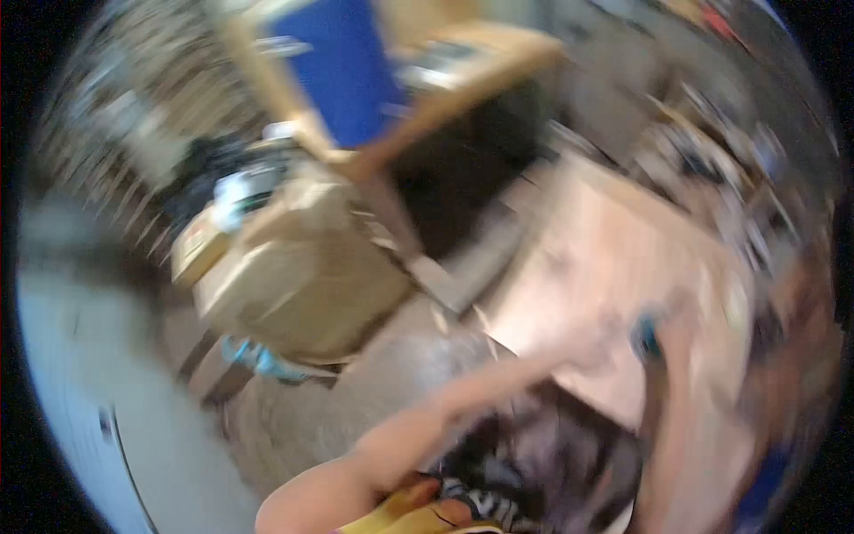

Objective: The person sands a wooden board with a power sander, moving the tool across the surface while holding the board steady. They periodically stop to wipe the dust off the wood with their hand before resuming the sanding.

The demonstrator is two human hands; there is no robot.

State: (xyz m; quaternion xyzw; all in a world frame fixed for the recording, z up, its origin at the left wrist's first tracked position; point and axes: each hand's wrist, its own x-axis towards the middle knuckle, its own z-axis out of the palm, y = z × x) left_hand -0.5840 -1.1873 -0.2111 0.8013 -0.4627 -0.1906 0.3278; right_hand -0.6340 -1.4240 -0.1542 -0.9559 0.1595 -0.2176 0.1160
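Motion smears the whole view. My left hand reaches across from the lower left, low over a pale wooden board, its fingers lost in the blur. My right hand is over the same board, a short way to the right, with its forearm coming up from the bottom edge. A small dark teal thing shows between the two hands, right at the edge of my right hand. I cannot tell whether a hand holds it.
A large brown paper bag or carton stands to the left, with light blue material below it. Behind is a wooden bench with a blue panel. Clutter lies at the right back. A pale surface is at far left.
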